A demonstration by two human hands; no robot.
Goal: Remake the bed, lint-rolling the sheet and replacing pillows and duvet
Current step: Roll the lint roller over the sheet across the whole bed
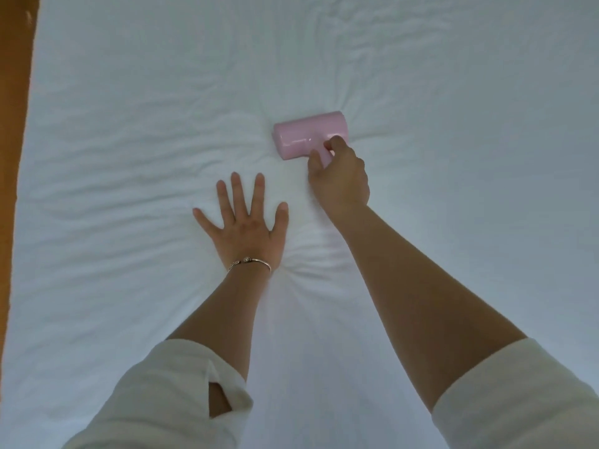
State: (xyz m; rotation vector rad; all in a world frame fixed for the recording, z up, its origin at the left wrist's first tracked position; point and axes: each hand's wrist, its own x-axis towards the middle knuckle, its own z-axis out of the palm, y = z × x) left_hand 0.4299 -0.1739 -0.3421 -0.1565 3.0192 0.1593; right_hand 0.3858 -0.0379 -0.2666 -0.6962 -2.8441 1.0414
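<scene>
A white, wrinkled sheet (129,140) fills almost the whole view. A pink lint roller (301,134) lies with its drum pressed on the sheet near the middle. My right hand (340,183) grips the roller's short handle, which is mostly hidden under the fingers. To the left of it, my left hand (244,225) presses flat on the sheet with its fingers spread, a thin bracelet at the wrist. Creases radiate from under both hands. No pillows or duvet are in view.
A brown wooden strip (14,124) runs down the left edge of the view, beside the bed's edge. White sleeves cover both of my upper forearms at the bottom.
</scene>
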